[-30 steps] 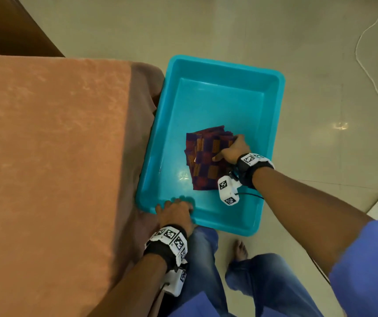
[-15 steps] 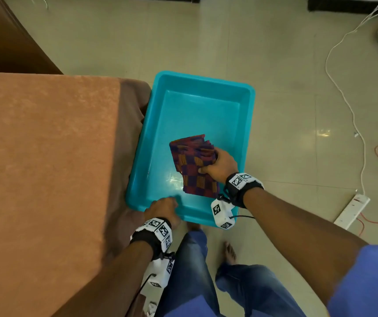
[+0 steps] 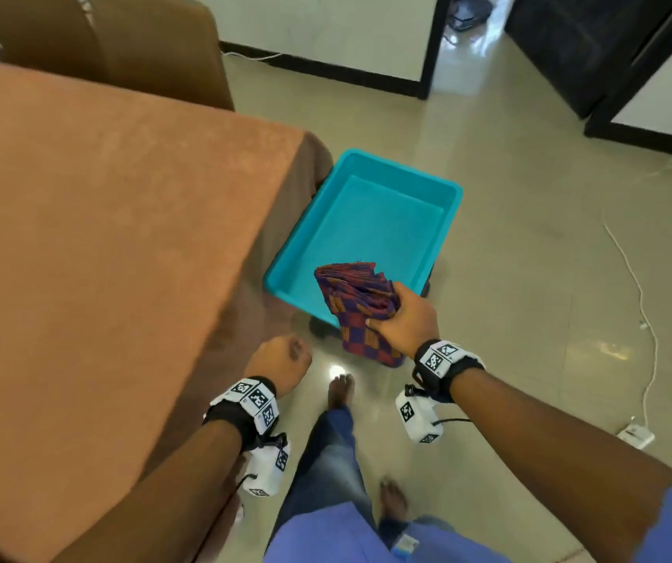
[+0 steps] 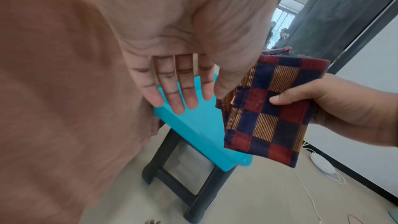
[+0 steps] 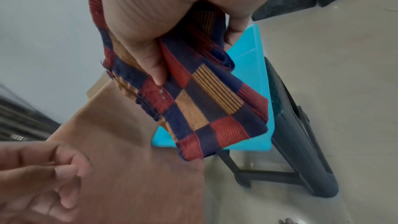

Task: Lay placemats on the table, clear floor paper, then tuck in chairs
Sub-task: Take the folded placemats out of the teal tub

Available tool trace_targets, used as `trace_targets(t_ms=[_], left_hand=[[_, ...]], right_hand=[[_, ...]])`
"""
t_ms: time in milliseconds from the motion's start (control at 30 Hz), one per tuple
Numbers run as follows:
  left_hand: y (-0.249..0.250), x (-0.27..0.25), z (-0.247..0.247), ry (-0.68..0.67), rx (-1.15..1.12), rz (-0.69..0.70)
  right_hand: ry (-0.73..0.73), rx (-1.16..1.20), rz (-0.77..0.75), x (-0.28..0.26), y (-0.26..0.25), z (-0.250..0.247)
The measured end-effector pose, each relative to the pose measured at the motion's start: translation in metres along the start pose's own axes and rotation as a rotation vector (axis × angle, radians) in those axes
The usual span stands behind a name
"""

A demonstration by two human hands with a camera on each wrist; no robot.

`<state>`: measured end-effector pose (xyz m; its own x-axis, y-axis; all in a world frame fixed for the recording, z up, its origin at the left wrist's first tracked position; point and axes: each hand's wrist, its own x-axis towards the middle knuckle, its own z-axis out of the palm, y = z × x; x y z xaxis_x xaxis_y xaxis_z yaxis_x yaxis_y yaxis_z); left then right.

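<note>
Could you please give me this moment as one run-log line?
right hand: holds folded placemats above tub | left hand: open, holds nothing | table: no placemats laid

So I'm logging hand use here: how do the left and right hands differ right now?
The right hand grips the folded checked placemats above the teal tub; the left hand holds nothing. The right hand's thumb pinches the cloth; the left hand's fingers hang fairly straight beside the table. Both wear wrist cameras.

Turquoise tray (image 3: 440, 237) on dark stool (image 4: 193, 198)
</note>
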<state>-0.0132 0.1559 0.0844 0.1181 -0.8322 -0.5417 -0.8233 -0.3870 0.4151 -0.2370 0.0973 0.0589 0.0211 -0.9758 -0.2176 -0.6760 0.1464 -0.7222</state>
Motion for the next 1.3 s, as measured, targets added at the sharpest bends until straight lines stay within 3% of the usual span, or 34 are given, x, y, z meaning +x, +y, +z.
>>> trace_targets(t_ms=[200, 467, 733, 933, 1000, 1100, 1300], left_hand=[[-0.092, -0.135, 0.060, -0.033, -0.046, -0.130], [-0.222, -0.304, 0.115, 0.018, -0.238, -0.443], [-0.359, -0.452, 0.144, 0.156, -0.481, -0.622], [-0.473, -0.566, 0.128, 0.317, -0.579, -0.715], [-0.511, -0.592, 0.113, 0.385, -0.586, -0.726], [-0.557, -0.609, 0.076, 0.496, -0.614, -0.690], [-0.637, -0.568, -0.033, 0.728, -0.533, -0.452]], right_hand=[[-0.149, -0.071, -0.125, -0.115, 0.010, 0.028], [-0.530, -0.272, -0.294, -0.243, -0.010, 0.105], [-0.782, -0.406, -0.476, -0.388, -0.083, 0.228], [-0.898, -0.555, -0.776, -0.494, -0.180, 0.331], [-0.882, -0.611, -0.870, -0.514, -0.221, 0.360], [-0.745, -0.577, -0.887, -0.521, -0.277, 0.384], [-0.505, -0.508, -0.786, -0.480, -0.372, 0.414]])
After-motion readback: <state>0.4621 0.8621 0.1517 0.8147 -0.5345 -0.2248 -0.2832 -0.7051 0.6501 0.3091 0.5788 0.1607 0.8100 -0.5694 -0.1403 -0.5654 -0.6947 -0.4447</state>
